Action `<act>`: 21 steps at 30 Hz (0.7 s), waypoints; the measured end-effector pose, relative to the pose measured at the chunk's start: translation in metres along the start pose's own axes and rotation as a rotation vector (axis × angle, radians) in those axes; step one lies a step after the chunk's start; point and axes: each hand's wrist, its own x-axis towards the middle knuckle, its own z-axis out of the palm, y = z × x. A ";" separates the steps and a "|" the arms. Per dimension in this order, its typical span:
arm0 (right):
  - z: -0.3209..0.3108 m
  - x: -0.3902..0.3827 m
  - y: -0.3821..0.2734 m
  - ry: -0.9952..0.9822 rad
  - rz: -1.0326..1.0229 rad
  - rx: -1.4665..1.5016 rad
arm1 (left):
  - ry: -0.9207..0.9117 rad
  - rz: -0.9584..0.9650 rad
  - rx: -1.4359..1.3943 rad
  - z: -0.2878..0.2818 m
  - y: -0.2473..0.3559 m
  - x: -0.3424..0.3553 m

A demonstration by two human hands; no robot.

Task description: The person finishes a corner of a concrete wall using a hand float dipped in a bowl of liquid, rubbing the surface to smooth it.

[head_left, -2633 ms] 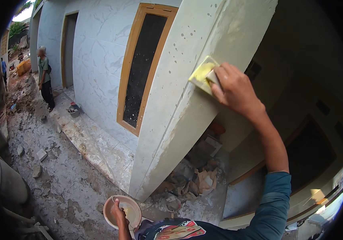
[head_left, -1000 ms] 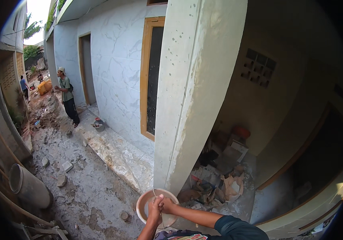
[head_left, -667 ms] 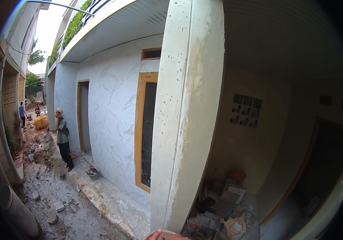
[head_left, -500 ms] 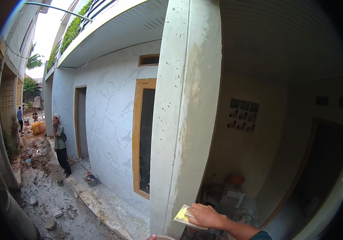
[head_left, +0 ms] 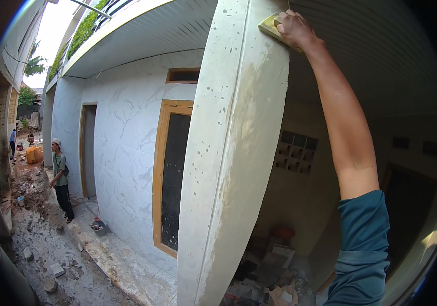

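Hand float [head_left: 268, 29] sits high in the view, against the upper part of a pillar [head_left: 246, 168], near its right edge; the pillar stands between a white, grey-veined wall [head_left: 121, 132] on the left and a dim interior [head_left: 320, 214] on the right, where a block of square vents [head_left: 297, 153] and a heap of clutter [head_left: 279, 278] show; a slatted ceiling [head_left: 142, 43] overhangs the wall and its wood-framed dark window [head_left: 175, 178]; below, a pale, stained ledge [head_left: 121, 262] borders muddy ground [head_left: 40, 232]; a grey bucket [head_left: 98, 230] rests on the ledge, and a person [head_left: 61, 178] in a cap stands farther along it; the pillar's coating is off-white and mostly smooth, dotted with grey on the left face; a narrow vertical ridge [head_left: 223, 173] divides the faces, blotchy and darker just to its right. Pale yellow, flat and straight-edged, the float is tilted and partly hidden behind the hand; the right hand [head_left: 297, 30] has its fingers curled closed round the float's small grip [head_left: 277, 22]; the left hand is out of view, so its fingers cannot be told.
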 end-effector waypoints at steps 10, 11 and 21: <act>-0.001 -0.088 -0.056 -0.101 -0.370 0.140 | 0.093 -0.132 0.045 -0.027 0.000 -0.013; 0.001 -0.057 -0.040 -0.102 -0.266 0.029 | 0.086 -0.139 0.048 -0.022 -0.003 -0.012; -0.039 -0.018 -0.070 -0.495 0.243 -0.039 | 0.095 -0.100 -0.080 0.009 0.055 -0.059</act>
